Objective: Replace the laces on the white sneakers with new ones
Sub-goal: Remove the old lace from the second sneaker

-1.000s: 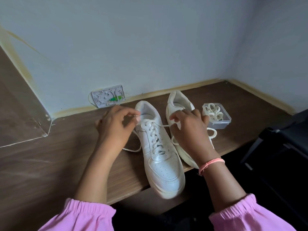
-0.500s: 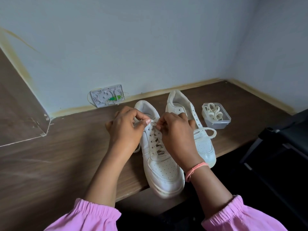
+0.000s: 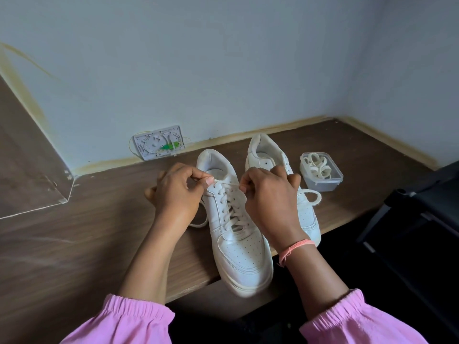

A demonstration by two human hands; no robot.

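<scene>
Lace (image 3: 227, 184) (taut) between pinching hands

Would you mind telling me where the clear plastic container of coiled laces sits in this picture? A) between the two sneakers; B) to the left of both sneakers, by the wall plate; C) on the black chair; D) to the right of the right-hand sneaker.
D: the clear container, with coiled laces inside, stands on the wooden table just right of the right-hand sneaker, away from the wall plate.
</scene>
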